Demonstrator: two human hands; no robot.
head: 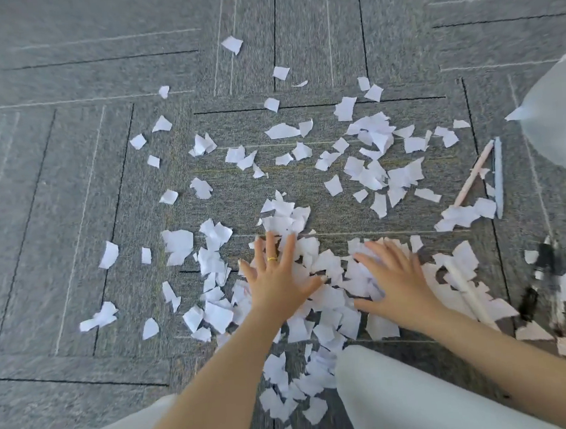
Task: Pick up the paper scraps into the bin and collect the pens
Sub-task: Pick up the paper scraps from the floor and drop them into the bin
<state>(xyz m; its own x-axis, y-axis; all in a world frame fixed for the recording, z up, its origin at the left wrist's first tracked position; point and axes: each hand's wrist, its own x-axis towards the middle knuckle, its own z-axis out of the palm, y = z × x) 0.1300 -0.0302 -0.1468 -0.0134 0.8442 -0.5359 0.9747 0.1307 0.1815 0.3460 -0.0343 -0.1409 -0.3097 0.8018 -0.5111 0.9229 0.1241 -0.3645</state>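
Note:
Many white paper scraps (pixel 373 172) lie scattered over the grey carpet. My left hand (pixel 277 280) lies flat with fingers spread on a heap of scraps (pixel 327 268) in front of my knees. Beside it, my right hand (pixel 397 279) also rests palm down and spread on the same heap. A pink pen (pixel 474 173) and a light blue pen (pixel 498 178) lie side by side at the right. A white pen (pixel 469 292) sits half under scraps right of my right hand. A black pen (pixel 545 259), blurred, lies further right. The bin's pale liner bag (pixel 564 121) shows at the right edge.
Grey carpet tiles (pixel 68 199) with dark and light lines cover the floor. My knees in light trousers (pixel 393 393) are at the bottom of the view. A few stray scraps (pixel 232 44) lie far ahead and more sit at the left (pixel 109 254).

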